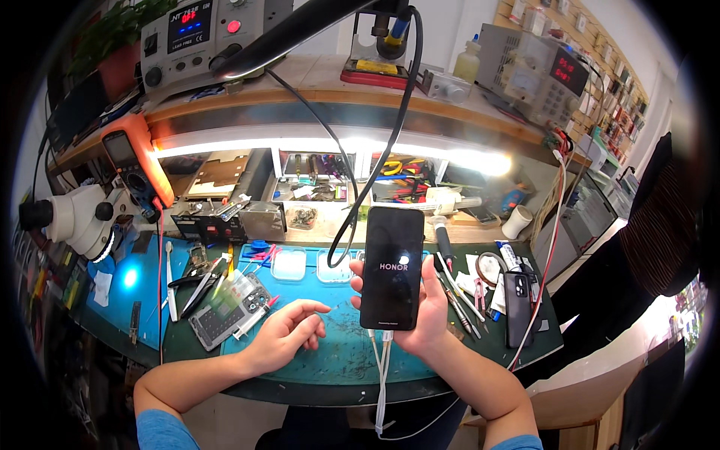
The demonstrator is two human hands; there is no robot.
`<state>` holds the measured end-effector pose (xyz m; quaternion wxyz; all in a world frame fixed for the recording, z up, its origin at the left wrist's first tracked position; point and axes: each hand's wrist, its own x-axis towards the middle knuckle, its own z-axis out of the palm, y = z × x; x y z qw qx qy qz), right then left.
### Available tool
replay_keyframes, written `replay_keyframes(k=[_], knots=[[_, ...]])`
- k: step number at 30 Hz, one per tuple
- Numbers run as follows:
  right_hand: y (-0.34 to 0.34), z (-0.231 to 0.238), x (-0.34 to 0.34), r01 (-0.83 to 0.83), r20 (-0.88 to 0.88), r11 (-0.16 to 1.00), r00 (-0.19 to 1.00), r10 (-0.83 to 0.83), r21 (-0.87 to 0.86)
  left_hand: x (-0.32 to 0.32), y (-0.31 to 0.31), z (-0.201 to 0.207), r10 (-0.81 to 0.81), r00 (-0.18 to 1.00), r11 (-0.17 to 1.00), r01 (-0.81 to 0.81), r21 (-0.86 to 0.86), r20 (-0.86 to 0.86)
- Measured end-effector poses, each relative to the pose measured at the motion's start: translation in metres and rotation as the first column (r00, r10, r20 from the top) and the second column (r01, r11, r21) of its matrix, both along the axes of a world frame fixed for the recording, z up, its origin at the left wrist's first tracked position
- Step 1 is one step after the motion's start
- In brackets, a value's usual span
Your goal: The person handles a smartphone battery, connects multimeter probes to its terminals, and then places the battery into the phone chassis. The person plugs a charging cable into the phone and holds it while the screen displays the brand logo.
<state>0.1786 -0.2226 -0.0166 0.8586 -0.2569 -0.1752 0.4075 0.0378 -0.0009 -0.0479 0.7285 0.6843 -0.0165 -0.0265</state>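
My right hand (426, 319) grips a black smartphone (391, 255) upright above the blue mat, thumb along its right edge and fingertips at its left. The phone's screen is lit, with a pale word on a black background. A white cable (382, 367) runs from its bottom edge down past the table's front. My left hand (289, 336) hovers left of the phone, loosely curled with the index finger stretched out, holding nothing. Near it lies a grey phone back cover (229, 309) with a camera block, and a clear syringe (253, 321) beside it.
A black phone (519, 309), tape roll (489, 268) and several tools lie at the right. Tweezers, a brush (170, 281) and two clear trays (288, 264) are at the left and back. A multimeter (135, 165), microscope (79, 221) and overhead black arm (292, 34) surround the bench. A person stands at right.
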Motion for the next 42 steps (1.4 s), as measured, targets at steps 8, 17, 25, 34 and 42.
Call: replay_keyframes(k=[8,17,25,34,42], knots=[[-0.001,-0.003,0.002,0.005,-0.027,1.0,1.0,-0.004,0.027,0.0,-0.002,0.002,0.002,1.0,1.0,-0.002,-0.01,-0.014],[0.002,0.003,-0.001,0.062,-0.08,0.998,0.995,-0.061,0.012,-0.001,-0.002,0.007,-0.012,0.998,1.0,0.013,0.016,-0.057],[-0.001,-0.008,0.006,-0.023,-0.04,0.997,0.999,0.026,0.076,-0.001,-0.002,0.006,-0.012,0.998,1.0,0.013,0.015,-0.054],[-0.001,-0.008,0.007,-0.017,-0.052,0.998,0.998,0.02,0.064,0.001,-0.001,0.005,-0.008,0.999,1.0,0.009,0.003,-0.052],[-0.001,-0.008,0.007,-0.018,-0.05,0.998,0.998,0.022,0.068,0.001,-0.001,0.006,-0.008,0.999,1.0,0.007,-0.005,-0.053]])
